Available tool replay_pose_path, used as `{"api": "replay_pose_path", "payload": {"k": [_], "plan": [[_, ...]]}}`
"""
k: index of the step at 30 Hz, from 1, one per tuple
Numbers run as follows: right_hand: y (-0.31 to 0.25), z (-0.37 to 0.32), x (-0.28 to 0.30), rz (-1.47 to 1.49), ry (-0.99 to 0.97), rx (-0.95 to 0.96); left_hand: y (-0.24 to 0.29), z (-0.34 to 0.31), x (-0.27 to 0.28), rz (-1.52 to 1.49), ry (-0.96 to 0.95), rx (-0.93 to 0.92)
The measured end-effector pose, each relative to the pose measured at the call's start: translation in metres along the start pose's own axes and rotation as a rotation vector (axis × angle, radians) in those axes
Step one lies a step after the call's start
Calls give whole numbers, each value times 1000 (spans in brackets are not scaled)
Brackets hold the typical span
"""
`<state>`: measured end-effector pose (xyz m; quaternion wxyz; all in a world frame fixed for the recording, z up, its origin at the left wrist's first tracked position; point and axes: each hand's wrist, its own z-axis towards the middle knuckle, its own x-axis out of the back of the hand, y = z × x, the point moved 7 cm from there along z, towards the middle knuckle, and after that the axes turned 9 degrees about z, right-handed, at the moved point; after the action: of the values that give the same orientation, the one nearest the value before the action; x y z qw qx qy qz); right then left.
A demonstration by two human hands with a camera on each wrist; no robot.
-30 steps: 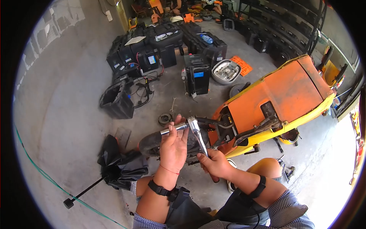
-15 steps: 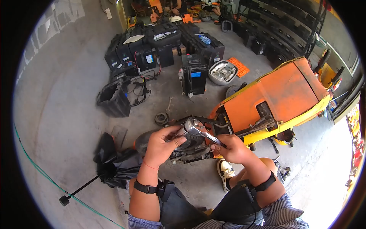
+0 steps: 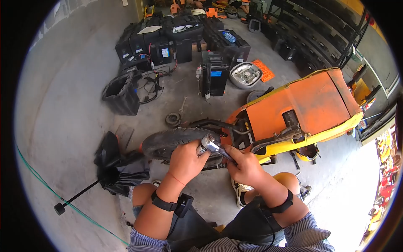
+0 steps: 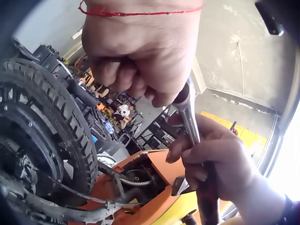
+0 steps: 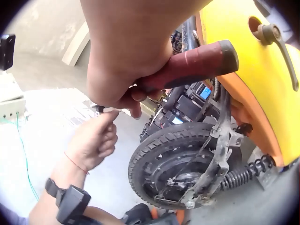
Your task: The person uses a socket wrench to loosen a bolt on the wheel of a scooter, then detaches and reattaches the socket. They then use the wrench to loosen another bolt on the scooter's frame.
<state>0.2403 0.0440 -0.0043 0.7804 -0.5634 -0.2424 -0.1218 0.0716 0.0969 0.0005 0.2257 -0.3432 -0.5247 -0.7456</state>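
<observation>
I am crouched beside an orange and yellow scooter lying on its side, at its rear wheel. My left hand is curled over the head end of a chrome ratchet wrench, just above the tyre. My right hand grips the wrench's dark red handle. In the left wrist view the wrench shaft runs from my left hand down into my right hand. Whatever the wrench head sits on is hidden by my fingers.
Several black battery boxes stand at the back of the concrete floor. A folded black umbrella lies at my left. A loose spanner, a round metal part, a silver housing and an orange tray lie beyond the wheel.
Both hands have come down with the wrench from in front of me to the wheel. My left hand, open under the bar a second ago, now curls over the wrench head.
</observation>
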Motion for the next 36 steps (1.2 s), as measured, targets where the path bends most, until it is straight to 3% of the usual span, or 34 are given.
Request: {"api": "replay_pose_path", "payload": {"k": [2,9,15,17,18,20,24,27,30,32,36], "plan": [[-10,0,0,-233,35,94,1,-2,2,13,39,9],[-8,-7,-14,-277,47,76,-12,-8,-4,-55,138,46],[-10,0,-5,136,-54,28,7,-11,25,-37,274,-63],[5,-1,-9,612,-191,-246,11,-13,28,8,282,-105],[6,3,-6,608,-192,-252,15,-15,28,59,286,-153],[8,15,3,769,-112,-190,17,-17,24,86,286,-177],[17,26,49,993,337,-45,27,-23,18,142,268,-277],[14,20,84,884,613,111,35,-27,10,211,183,-318],[-8,31,30,867,456,161,59,-32,-7,313,123,-397],[-21,33,-10,752,173,131,59,-43,-32,363,20,-387],[4,32,-24,810,107,-3,48,-40,-40,397,-47,-358]]}}
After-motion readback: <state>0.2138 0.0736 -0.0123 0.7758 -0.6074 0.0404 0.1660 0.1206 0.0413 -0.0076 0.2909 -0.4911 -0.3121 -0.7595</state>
